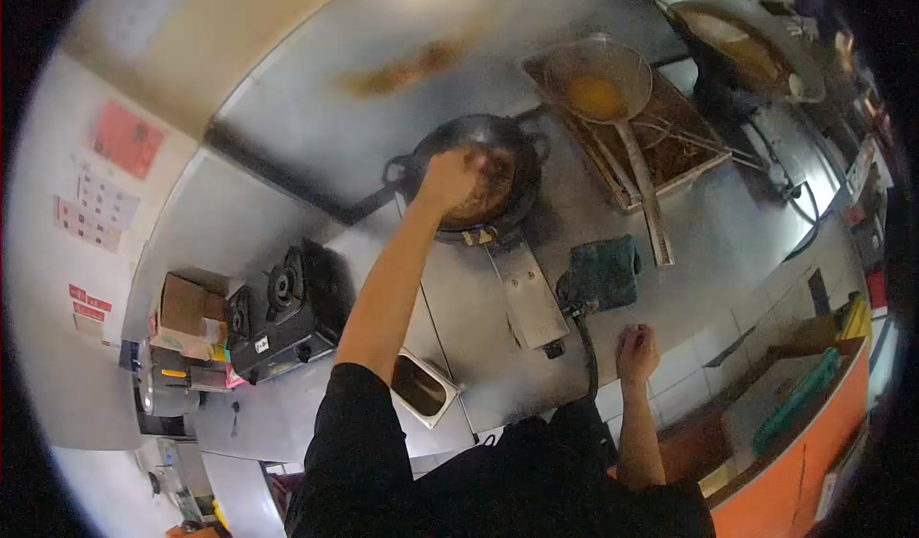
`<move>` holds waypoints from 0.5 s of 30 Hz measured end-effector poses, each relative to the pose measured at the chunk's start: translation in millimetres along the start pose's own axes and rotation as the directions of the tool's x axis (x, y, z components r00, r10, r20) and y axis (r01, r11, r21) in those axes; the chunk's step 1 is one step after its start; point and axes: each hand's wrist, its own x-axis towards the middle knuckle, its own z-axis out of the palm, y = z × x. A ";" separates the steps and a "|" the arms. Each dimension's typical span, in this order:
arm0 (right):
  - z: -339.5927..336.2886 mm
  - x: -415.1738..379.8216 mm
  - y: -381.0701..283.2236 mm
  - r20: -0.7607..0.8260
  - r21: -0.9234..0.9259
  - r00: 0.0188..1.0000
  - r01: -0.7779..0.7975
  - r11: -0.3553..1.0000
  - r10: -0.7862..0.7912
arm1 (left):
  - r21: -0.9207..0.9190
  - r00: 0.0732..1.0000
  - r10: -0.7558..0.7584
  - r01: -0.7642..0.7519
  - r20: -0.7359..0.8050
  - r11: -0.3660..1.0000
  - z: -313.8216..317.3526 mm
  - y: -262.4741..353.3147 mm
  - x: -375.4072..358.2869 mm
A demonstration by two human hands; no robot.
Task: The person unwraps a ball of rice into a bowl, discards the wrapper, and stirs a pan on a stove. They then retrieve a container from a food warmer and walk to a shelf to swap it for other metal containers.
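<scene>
A black two-handled wok (531, 179) sits on a burner and has brown contents inside. My left hand (450, 182) reaches over the wok, its fingers closed near a dark reddish blur; what they hold, if anything, I cannot make out. By the counter's front edge, my right hand (639, 353) is curled with its fingers bent in, and the inside of the hand is too dark to read. Just beyond it a dark green folded cloth (603, 272) lies on the steel counter (522, 385), beside the burner's metal front plate (525, 289).
A long-handled strainer (627, 136) rests over a brown-stained tray (680, 150) at the right. Behind it stands a large pan (804, 74) with brown liquid. A black portable stove (292, 318) and a rectangular steel container (447, 394) are on the left. A black hose (589, 356) crosses the counter edge.
</scene>
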 end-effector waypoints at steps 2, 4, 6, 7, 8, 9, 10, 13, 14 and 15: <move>1.6 2.7 5.5 0.001 -0.068 1.000 0.017 0.998 -0.017 | -0.016 0.998 0.061 -0.061 0.025 0.998 -14.1 18.1 -11.4; 8.6 0.3 17.6 -0.014 -0.060 1.000 0.010 0.998 -0.011 | -0.032 0.998 0.068 -0.068 -0.005 0.997 -36.5 30.1 -19.0; 10.6 -1.6 18.2 -0.020 -0.057 1.000 -0.009 0.998 0.008 | -0.052 0.997 0.010 -0.013 -0.074 0.999 -56.1 25.6 -22.0; 4.0 1.0 10.3 -0.012 -0.058 1.000 -0.017 0.998 0.016 | -0.003 0.994 0.034 -0.034 -0.101 0.999 -45.5 11.6 -20.6; 1.2 2.2 5.4 0.001 -0.057 1.000 -0.016 0.998 0.016 | 0.047 0.990 0.052 -0.047 -0.133 0.998 -25.8 -14.1 -22.6; 3.5 0.5 9.2 0.008 -0.058 1.000 0.007 0.998 -0.007 | 0.118 0.992 -0.031 0.045 -0.118 0.992 -20.3 -18.2 -21.9; 4.6 0.0 13.2 0.015 -0.057 0.999 0.034 0.998 -0.033 | 0.192 0.988 -0.114 0.132 -0.103 0.972 -18.6 -16.1 -20.9; 6.2 -0.5 15.6 0.022 -0.049 0.997 0.078 0.996 -0.077 | 0.182 0.996 -0.040 0.053 -0.078 0.982 -21.7 -10.6 -6.3; 3.5 0.0 14.1 0.025 -0.050 0.996 0.086 0.995 -0.085 | 0.154 0.991 -0.034 0.054 -0.132 0.987 -22.5 -12.5 -1.9; 2.3 0.7 13.0 0.021 -0.065 0.997 0.082 0.994 -0.081 | 0.125 0.982 -0.028 0.052 -0.187 0.991 -24.4 -15.8 3.5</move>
